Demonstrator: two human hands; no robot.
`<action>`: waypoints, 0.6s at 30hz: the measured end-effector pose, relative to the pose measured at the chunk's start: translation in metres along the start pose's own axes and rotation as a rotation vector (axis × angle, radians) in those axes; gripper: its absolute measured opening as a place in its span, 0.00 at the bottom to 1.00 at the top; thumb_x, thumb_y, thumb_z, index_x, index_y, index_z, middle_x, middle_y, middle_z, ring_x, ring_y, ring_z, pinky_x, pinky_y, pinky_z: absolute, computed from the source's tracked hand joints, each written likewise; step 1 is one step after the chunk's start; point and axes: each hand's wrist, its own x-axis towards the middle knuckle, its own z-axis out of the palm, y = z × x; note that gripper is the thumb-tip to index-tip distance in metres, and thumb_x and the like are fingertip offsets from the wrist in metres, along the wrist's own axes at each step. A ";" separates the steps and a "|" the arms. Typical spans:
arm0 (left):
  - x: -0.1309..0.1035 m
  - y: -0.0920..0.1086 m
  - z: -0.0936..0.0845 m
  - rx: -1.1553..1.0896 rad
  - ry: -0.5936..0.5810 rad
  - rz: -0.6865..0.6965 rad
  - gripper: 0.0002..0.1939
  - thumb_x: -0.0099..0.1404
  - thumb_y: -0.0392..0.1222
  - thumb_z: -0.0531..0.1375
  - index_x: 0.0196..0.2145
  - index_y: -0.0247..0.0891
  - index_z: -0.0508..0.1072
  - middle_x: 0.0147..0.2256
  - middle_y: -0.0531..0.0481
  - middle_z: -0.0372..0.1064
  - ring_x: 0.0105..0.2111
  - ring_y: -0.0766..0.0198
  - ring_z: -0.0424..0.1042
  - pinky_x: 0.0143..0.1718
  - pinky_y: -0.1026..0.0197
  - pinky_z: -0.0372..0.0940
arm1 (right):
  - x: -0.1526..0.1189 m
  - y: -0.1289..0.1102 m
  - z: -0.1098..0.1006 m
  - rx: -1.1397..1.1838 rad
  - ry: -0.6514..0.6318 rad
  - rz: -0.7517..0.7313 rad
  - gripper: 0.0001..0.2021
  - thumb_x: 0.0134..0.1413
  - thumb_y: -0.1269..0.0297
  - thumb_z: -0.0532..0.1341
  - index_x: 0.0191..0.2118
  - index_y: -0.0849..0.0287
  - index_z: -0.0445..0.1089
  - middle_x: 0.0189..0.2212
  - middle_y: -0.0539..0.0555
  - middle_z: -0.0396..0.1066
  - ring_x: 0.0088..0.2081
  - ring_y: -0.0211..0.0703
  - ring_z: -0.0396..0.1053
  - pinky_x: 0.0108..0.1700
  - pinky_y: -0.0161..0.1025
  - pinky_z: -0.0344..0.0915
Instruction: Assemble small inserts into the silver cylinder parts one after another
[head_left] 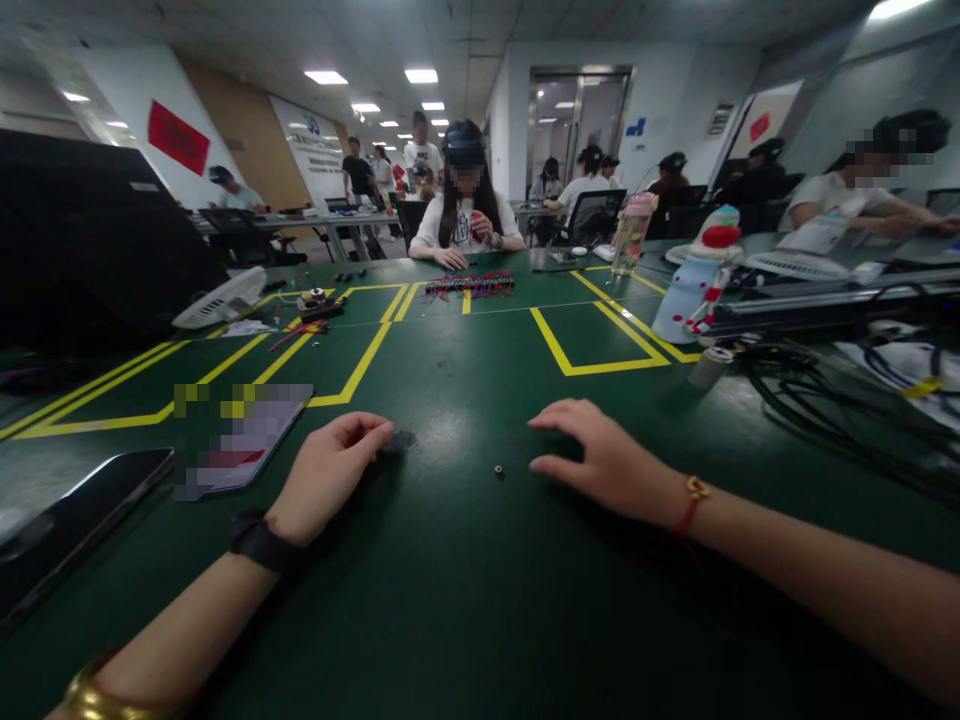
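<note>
Gold bangle (120, 697) on my left forearm, nearest the eye and well to the near left of a small metal ring (499, 470). That ring, dark at its hole, lies on the green table (480, 620) between my two hands. Just right of the ring, my right hand (596, 450) has its thumb and fingers spread apart, the tips near the ring and clear of it. Left of the ring, and farther from it, my left hand (337, 455) has thumb and forefinger closed together; whether anything is pinched between them I cannot tell. A grey patch (405, 440) at those fingertips, on the side toward the ring, is too blurred to name. A red bracelet (688, 505) circles my right wrist; a black wristband (259, 540) circles my left.

Farther left of the ring lies a black phone (90, 525). Beyond the ring, yellow tape (615, 367) marks the table in outlines, and a bundle of coloured wires (469, 286) lies before a seated co-worker (431, 222), one hand beside it. Beyond and right of the ring stand a grey can (711, 368) and a pale blue bottle (675, 300), with black cables (795, 395) farther right.
</note>
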 end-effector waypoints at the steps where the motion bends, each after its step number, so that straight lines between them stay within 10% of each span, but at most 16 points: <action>1: 0.000 0.000 0.000 0.000 -0.004 0.000 0.17 0.58 0.56 0.58 0.37 0.42 0.73 0.32 0.52 0.71 0.30 0.63 0.67 0.31 0.62 0.60 | 0.005 -0.016 0.011 0.048 -0.058 -0.031 0.20 0.52 0.52 0.59 0.48 0.56 0.68 0.46 0.54 0.67 0.47 0.41 0.62 0.49 0.41 0.60; 7: -0.005 0.006 -0.001 0.025 -0.013 -0.001 0.18 0.57 0.56 0.58 0.37 0.41 0.73 0.31 0.52 0.71 0.29 0.62 0.67 0.31 0.62 0.59 | 0.023 -0.028 0.012 0.110 -0.093 -0.014 0.11 0.58 0.61 0.55 0.35 0.57 0.74 0.35 0.52 0.71 0.38 0.36 0.65 0.43 0.37 0.61; 13: -0.009 0.011 0.001 0.042 -0.030 0.011 0.19 0.58 0.57 0.57 0.38 0.40 0.73 0.32 0.51 0.71 0.31 0.60 0.68 0.31 0.61 0.59 | -0.006 0.077 -0.082 -0.382 0.409 0.313 0.13 0.55 0.59 0.56 0.39 0.60 0.74 0.39 0.56 0.72 0.41 0.42 0.65 0.44 0.38 0.58; 18: -0.013 0.017 0.003 0.042 -0.057 0.024 0.18 0.59 0.57 0.57 0.37 0.40 0.73 0.32 0.51 0.71 0.32 0.59 0.68 0.33 0.61 0.59 | -0.037 0.151 -0.123 -0.534 0.224 0.763 0.16 0.51 0.53 0.58 0.37 0.57 0.76 0.33 0.58 0.72 0.32 0.43 0.64 0.33 0.38 0.54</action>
